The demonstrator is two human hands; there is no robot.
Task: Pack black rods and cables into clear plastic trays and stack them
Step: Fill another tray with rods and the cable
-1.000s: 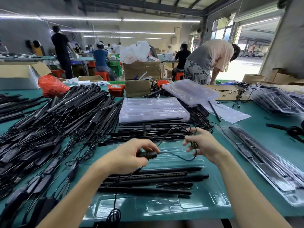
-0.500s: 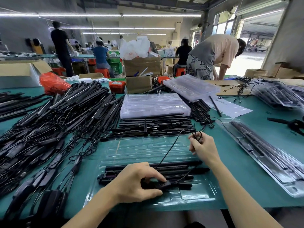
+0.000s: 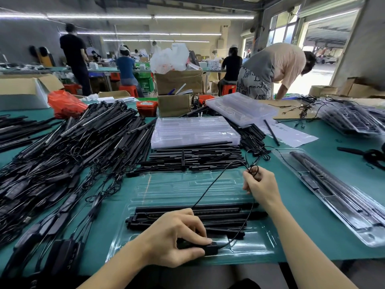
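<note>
Green bench mat (image 3: 312,215) in a busy workshop was seen covered w/ stock. Nearest the person lay a clear plastic tray (image 3: 187,190), several black rods (image 3: 218,213) already seated across its near half.

Left hand (image 3: 177,236) was curled over a small black cable block (image 3: 210,248), pinched betw. thumb and fingers and pressed into a pocket at the tray's front edge. Right hand (image 3: 260,186) was closed on a coiled end of the thin cable (image 3: 216,180), held up above the tray's far right part; the cable arched betw. both hands, over the rods.

Judged: to be done well, the block should be pushed flat into its pocket first, then slack laid along a channel w/o crossing the rods, so the next tray can nest. Loose loops could snag.

Around: a big tangled heap of rods and cables (image 3: 68,155) at left, a neat row of loose rods (image 3: 198,157) just beyond the tray, a stack of empty trays (image 3: 193,130) behind that, a filled tray (image 3: 337,197) at right. The heap's stray leads lay close to the tray's left edge and could be dragged in. Other workers were seen at far benches.
</note>
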